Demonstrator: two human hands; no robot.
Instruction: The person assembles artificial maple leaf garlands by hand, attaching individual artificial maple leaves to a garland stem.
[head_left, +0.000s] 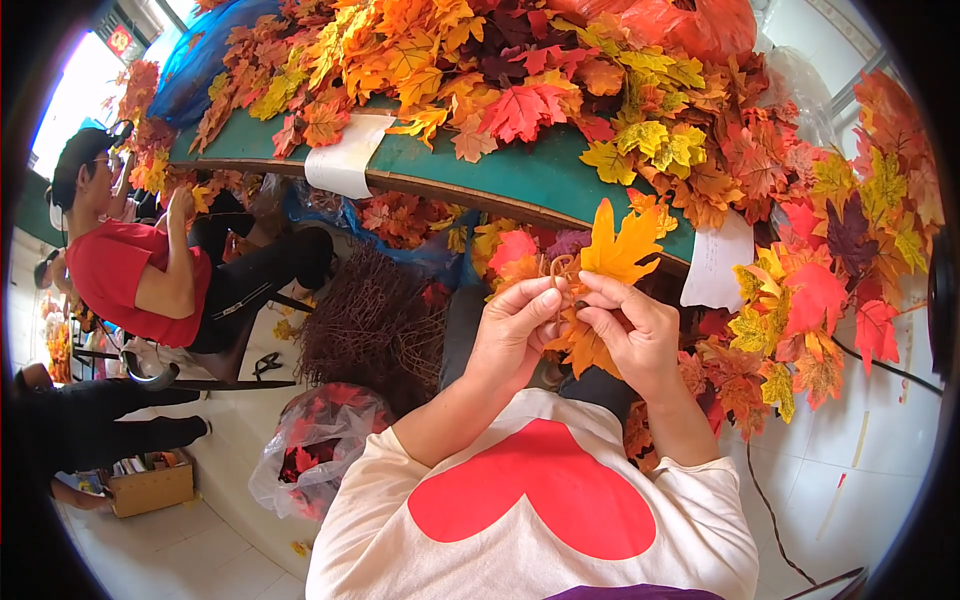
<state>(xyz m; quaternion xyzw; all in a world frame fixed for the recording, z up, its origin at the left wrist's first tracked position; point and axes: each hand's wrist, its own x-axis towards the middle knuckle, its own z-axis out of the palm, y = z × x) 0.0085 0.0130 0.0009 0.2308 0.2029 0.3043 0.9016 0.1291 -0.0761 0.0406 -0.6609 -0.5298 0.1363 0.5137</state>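
No wording can be read clearly. Two white paper slips carry marks along the green bench point(420, 165). The left slip point(345, 158) hangs over its near edge, toward the left end, with writing too faint to make out. The right slip point(717, 262) hangs over the same edge near the right end, bearing lines of small, pale handwriting. Beyond the bench's left end, a small red sign point(119, 40) shows a light mark, too small to tell.

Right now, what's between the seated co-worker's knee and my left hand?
In the head view, a heap of thin brown stems, then your dark trouser leg.
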